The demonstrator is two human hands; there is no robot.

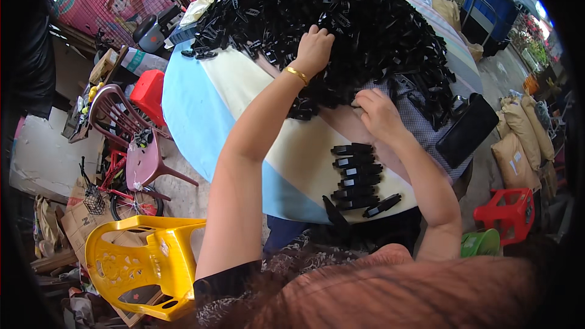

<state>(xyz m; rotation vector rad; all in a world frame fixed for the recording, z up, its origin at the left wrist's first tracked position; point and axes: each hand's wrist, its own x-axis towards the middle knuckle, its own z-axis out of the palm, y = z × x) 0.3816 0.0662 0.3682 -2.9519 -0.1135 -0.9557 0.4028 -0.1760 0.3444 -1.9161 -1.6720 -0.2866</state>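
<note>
Left hand (314,49) grip clenched into the big heap of black plastic clips (365,18), right hand (379,114) grip pinching clips at the heap's near edge, neat row of sorted black clips (359,178) just below it on the round cloth-covered desk (201,109)

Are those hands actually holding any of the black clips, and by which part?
It cannot be told. The left hand is dug into the heap of black clips; the right hand rests at its edge, fingers hidden.
</note>
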